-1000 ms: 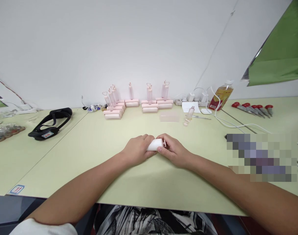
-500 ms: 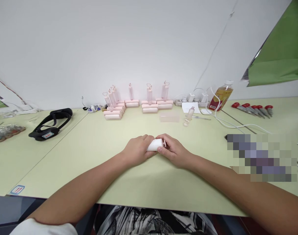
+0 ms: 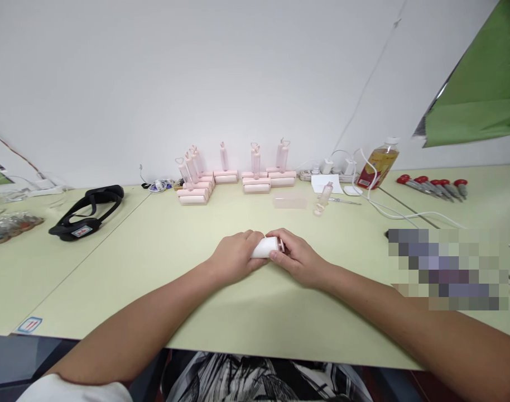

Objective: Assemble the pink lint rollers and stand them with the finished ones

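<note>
A small white roller (image 3: 266, 247) with a pink end lies on the pale green table (image 3: 163, 268), held between both hands. My left hand (image 3: 234, 258) wraps its left end with curled fingers. My right hand (image 3: 297, 258) pinches its right end, thumb underneath and fingers on top. Most of the roller's middle shows between the hands; its ends are hidden by the fingers.
Several pink lint rollers (image 3: 234, 173) stand in rows near the wall. A clear cover (image 3: 289, 201) and a loose handle (image 3: 323, 198) lie in front of them. A black headset (image 3: 87, 212) is at the left; an oil bottle (image 3: 378, 163), red-handled screwdrivers (image 3: 433, 187) and cables at the right.
</note>
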The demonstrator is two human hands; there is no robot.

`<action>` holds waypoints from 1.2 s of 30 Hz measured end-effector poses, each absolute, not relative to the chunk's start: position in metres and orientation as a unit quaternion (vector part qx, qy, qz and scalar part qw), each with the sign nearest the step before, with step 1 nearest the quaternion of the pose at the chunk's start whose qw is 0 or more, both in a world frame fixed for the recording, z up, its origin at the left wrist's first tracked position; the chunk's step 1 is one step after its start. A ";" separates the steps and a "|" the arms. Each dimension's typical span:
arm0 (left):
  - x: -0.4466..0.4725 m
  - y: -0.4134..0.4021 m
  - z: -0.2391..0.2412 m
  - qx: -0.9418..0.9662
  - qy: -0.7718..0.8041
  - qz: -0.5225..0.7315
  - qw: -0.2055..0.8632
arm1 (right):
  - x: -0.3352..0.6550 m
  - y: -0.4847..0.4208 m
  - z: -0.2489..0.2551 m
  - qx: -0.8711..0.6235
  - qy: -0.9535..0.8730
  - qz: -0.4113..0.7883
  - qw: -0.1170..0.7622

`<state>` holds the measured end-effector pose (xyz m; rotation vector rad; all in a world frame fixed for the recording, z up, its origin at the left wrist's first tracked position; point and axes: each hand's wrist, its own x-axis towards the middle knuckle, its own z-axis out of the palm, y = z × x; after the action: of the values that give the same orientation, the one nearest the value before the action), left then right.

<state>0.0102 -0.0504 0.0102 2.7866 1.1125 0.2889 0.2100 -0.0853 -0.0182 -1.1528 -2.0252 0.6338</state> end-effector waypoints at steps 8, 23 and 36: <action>0.010 -0.051 0.010 0.920 0.375 0.096 0.063 | 0.209 -0.085 -0.017 -0.444 -0.784 0.244 0.359; 0.009 -0.051 0.009 0.913 0.381 0.118 0.080 | 0.218 -0.078 -0.018 -0.426 -0.775 0.256 0.389; 0.000 -0.049 0.020 0.869 0.446 0.127 0.172 | 0.311 -0.026 -0.004 -0.722 -0.569 0.020 0.393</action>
<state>-0.0001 -0.0488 0.0196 2.4678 1.2646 0.3613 0.3109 -0.0258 -0.0038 -1.8311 -1.4452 0.0506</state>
